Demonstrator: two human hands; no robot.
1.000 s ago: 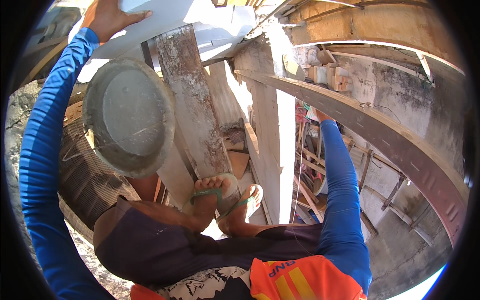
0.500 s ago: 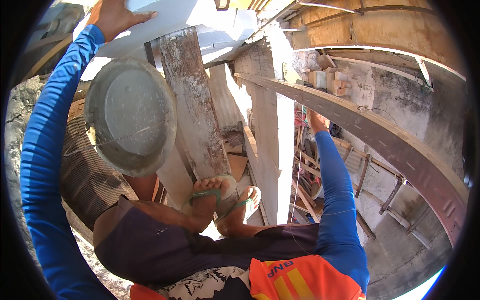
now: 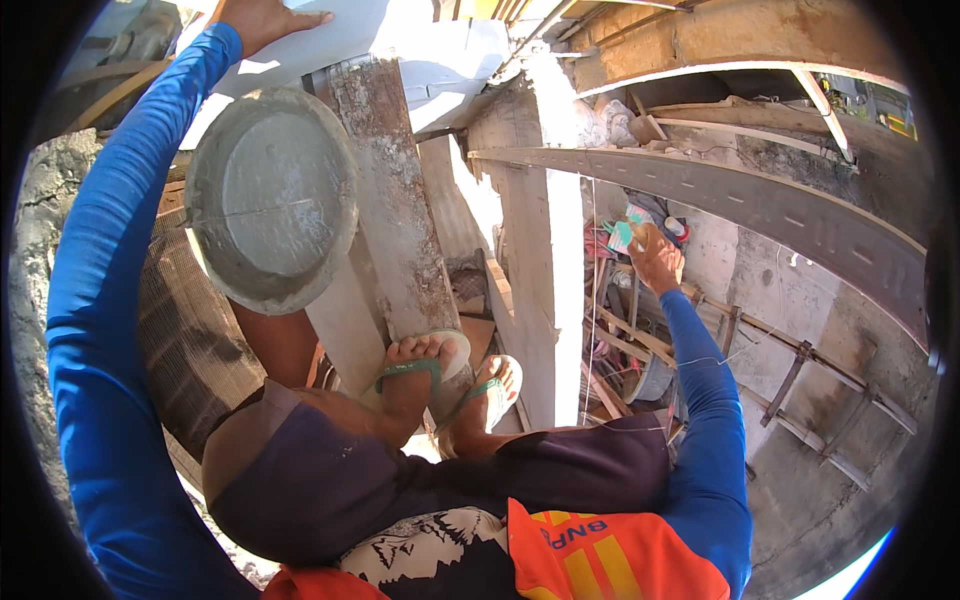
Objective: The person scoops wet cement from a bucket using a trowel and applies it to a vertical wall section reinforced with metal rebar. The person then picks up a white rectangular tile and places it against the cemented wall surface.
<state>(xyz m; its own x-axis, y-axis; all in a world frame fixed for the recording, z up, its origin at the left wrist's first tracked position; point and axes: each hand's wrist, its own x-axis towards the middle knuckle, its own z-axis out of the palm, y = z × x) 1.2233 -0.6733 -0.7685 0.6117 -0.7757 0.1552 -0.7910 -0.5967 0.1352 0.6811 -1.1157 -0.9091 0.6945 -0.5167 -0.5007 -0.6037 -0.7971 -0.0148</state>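
My left hand (image 3: 262, 18) lies flat with fingers spread on a white sheet (image 3: 380, 40) at the top of the view. Just below it a round pan (image 3: 270, 195), caked in grey cement, sits beside a rough upright plank (image 3: 390, 200). My right hand (image 3: 655, 258) reaches out to the right past a pale concrete column (image 3: 545, 270), its back toward me and fingers curled. A small teal thing (image 3: 620, 235) shows at its fingertips; whether the hand grips it is unclear. A thin string (image 3: 588, 300) hangs down beside the column. My feet in green-strapped sandals (image 3: 415, 368) stand on the plank.
A long grey curved beam (image 3: 760, 205) runs across the right. Under it are a bamboo ladder (image 3: 800, 380), timber scraps and a bucket far below. A wire mesh panel (image 3: 185, 330) and a rough stone wall (image 3: 35, 260) stand at the left.
My right hand has swung up and out to the right, away from the column. The left hand and the pan have stayed about where they were.
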